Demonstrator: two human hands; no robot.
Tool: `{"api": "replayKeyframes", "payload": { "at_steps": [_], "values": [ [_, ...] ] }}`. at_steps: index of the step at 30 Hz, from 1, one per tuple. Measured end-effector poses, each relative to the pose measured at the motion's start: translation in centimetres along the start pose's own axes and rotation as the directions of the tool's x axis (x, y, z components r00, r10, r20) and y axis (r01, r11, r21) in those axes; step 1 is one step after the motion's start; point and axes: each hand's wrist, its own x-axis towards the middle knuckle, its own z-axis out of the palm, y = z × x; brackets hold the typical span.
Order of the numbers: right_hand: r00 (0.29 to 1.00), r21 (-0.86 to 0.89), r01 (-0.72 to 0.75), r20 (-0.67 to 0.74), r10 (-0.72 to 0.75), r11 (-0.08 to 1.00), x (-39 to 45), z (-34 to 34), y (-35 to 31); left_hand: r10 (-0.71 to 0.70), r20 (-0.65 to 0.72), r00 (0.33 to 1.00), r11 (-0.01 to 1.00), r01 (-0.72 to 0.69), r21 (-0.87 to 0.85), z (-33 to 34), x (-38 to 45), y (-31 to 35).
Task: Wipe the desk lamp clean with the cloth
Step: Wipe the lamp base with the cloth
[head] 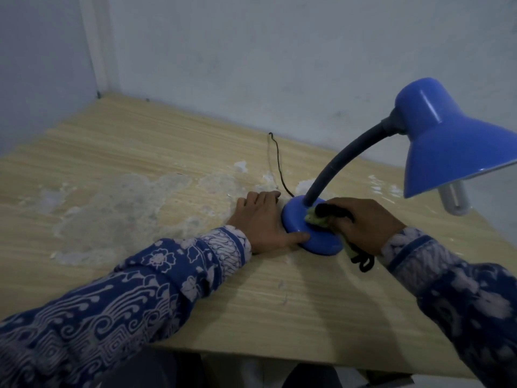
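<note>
A blue desk lamp stands at the right of the wooden desk, with a round base, a dark bendy neck and a blue shade tilted right with a white bulb under it. My left hand lies flat on the desk against the base's left side, thumb pressed on the base's front rim. My right hand is closed on a pale green cloth with black trim, pressing it on top of the base beside the neck. A black loop of the cloth hangs below that hand.
The lamp's thin black cord runs from the base back to the wall. The desk top has a large worn, peeled patch left of the lamp. Walls close off the back and left sides.
</note>
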Motion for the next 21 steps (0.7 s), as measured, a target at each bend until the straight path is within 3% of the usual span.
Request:
{"api": "replayKeyframes", "payload": {
  "at_steps": [3,5,10,15,17,21],
  "values": [
    [0.983,0.051,0.06,-0.176,-0.05,0.997,0.1,0.3,0.5,0.028,0.032,0.999,0.999,-0.026,-0.044,-0.5,-0.2,0.2],
    [0.969,0.028,0.123,-0.218,-0.114,0.992,0.7,1.6,-0.3,0.041,0.04,0.998,0.997,-0.038,-0.06,-0.6,-0.3,0.2],
    [0.965,-0.088,0.176,-0.182,-0.189,0.981,2.5,3.9,-1.1,0.044,0.06,0.997,0.988,-0.035,-0.15,-0.3,-0.1,-0.4],
    [0.965,-0.186,0.251,-0.026,-0.26,0.95,0.1,2.9,0.1,0.041,0.04,0.998,0.935,-0.025,-0.353,-0.2,0.3,-1.4],
    [0.972,-0.146,0.232,0.001,-0.235,0.962,-1.1,2.2,1.0,0.006,0.02,1.0,0.92,0.003,-0.392,0.0,0.6,-1.5],
    [0.973,-0.03,0.159,-0.163,-0.161,0.987,-1.0,1.2,1.8,-0.013,0.006,1.0,0.919,0.014,-0.394,0.6,1.0,-1.5]
  ]
}}
